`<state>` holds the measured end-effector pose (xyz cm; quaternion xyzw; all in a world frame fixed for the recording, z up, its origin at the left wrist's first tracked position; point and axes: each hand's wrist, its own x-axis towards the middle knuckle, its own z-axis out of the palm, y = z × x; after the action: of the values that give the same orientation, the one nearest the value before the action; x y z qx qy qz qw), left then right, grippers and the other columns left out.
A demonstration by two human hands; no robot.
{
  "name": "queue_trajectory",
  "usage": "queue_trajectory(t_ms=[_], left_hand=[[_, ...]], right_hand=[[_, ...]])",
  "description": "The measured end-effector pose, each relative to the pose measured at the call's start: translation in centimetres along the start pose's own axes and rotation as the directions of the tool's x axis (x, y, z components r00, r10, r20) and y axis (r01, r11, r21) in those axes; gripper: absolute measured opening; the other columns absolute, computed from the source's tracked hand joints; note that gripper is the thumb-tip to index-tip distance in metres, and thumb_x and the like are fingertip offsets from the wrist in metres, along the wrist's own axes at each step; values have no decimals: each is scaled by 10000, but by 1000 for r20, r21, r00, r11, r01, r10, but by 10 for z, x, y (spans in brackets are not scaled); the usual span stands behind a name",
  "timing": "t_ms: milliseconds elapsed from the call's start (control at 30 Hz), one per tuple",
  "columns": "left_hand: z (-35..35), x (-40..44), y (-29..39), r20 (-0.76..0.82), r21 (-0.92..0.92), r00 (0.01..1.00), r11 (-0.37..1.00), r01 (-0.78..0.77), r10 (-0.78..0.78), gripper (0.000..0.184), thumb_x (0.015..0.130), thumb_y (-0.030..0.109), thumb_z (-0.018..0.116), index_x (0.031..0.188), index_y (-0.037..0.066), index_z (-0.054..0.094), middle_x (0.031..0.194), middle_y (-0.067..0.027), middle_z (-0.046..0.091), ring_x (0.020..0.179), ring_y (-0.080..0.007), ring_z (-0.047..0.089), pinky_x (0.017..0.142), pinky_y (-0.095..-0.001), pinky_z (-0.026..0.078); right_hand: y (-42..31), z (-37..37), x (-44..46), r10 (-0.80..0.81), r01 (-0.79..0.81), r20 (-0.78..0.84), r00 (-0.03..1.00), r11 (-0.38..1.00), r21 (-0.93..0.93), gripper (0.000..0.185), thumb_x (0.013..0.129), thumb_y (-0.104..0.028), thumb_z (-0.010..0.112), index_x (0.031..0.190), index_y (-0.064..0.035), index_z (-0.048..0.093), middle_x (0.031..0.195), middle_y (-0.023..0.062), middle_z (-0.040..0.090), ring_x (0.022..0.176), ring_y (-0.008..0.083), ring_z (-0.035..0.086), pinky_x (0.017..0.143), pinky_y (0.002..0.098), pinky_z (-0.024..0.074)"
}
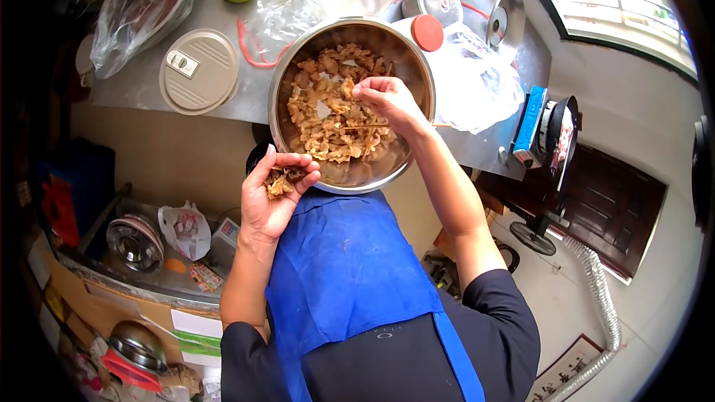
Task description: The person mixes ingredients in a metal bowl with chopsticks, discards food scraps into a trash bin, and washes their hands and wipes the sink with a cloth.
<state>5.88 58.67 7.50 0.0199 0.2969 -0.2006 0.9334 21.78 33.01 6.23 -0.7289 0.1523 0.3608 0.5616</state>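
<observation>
So the right hand (389, 103) has its fingers pinched on one small brown piece (348, 88), right over the pile of brown pieces (320, 115) in the steel bowl (426, 78), upper middle of the frame. That hand's clearly nearer the pile. The left hand (269, 197) is just outside the rim, lower left, fingers curled round a little clump (280, 181).

Bright blue apron (346, 260) with blue straps, over a black short-sleeved shirt (387, 365) with small lettering.
</observation>
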Motion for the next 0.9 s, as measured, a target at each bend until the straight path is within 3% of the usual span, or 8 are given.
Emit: queue_trajectory(t_ms=[100, 300, 600, 733, 767, 800, 867, 900], left_hand=[[0, 2, -2, -15, 6, 1000, 1000, 1, 0, 464, 1067, 343, 466, 1002, -52, 701, 1015, -202, 711, 1013, -336, 682, 950, -463, 559], [0, 4, -4, -10, 8, 1000, 1000, 10, -10, 456, 1069, 331, 463, 1010, -60, 690, 1027, -213, 703, 1016, -342, 680, 960, -476, 559], [7, 10, -8, -30, 31, 1000, 1000, -4, 5, 443, 1073, 315, 457, 1074, -71, 674, 1079, -214, 691, 1079, -357, 656, 1027, -491, 520], [13, 15, -10, -70, 50, 997, 999, -10, 13, 436, 1072, 317, 463, 1110, -67, 667, 1102, -196, 690, 1093, -337, 652, 1035, -483, 516], [10, 18, -11, -65, 29, 998, 1000, -10, 11, 424, 1069, 312, 471, 1112, -58, 673, 1108, -186, 694, 1093, -318, 653, 1030, -463, 522], [9, 21, -11, -61, 7, 998, 1000, -11, 11, 412, 1066, 307, 479, 1114, -49, 680, 1114, -176, 698, 1094, -298, 654, 1025, -443, 528], [12, 22, -9, -2, 10, 999, 999, 36, -36, 421, 1071, 326, 467, 1128, -37, 673, 1116, -159, 689, 1093, -264, 647, 986, -424, 529], [10, 24, -8, 20, -7, 999, 999, 48, -48, 422, 1071, 326, 468, 1123, -39, 673, 1111, -161, 688, 1099, -264, 643, 981, -416, 530]], right_hand=[[-1, -4, -10, 5, -12, 83, 997, 996, 87, 146, 889, -201, 751, 925, -65, 711, 704, -62, 588, 555, 12, 390, 505, 199, 269], [-5, -4, -24, 2, -39, 180, 984, 978, 207, 142, 884, -200, 762, 920, -76, 704, 730, -85, 582, 552, 9, 373, 501, 200, 262], [-25, 14, -57, -36, -7, 231, 972, 983, 181, 128, 896, -168, 754, 915, -65, 681, 694, -91, 542, 543, 6, 373, 502, 201, 260], [-31, 40, -77, -142, 106, 227, 964, 981, 165, 140, 880, -116, 765, 970, -35, 695, 740, -75, 597, 631, 13, 480, 562, 200, 369], [-35, 47, -83, -161, 132, 243, 957, 982, 133, 137, 894, -134, 757, 941, -14, 711, 782, -54, 659, 689, 29, 562, 614, 231, 456], [-40, 48, -90, -164, 206, 234, 958, 964, -169, 127, 866, -118, 768, 907, -10, 716, 740, -13, 667, 706, 49, 612, 626, 250, 495], [-48, 67, -101, -378, 449, 242, 893, 755, -478, 127, 822, -103, 780, 895, -17, 721, 708, 55, 667, 675, 128, 658, 616, 287, 520], [-49, 74, -105, -537, 602, 284, 794, 633, -486, 158, 787, -101, 794, 912, -29, 728, 748, 107, 677, 650, 232, 659, 609, 329, 527]])
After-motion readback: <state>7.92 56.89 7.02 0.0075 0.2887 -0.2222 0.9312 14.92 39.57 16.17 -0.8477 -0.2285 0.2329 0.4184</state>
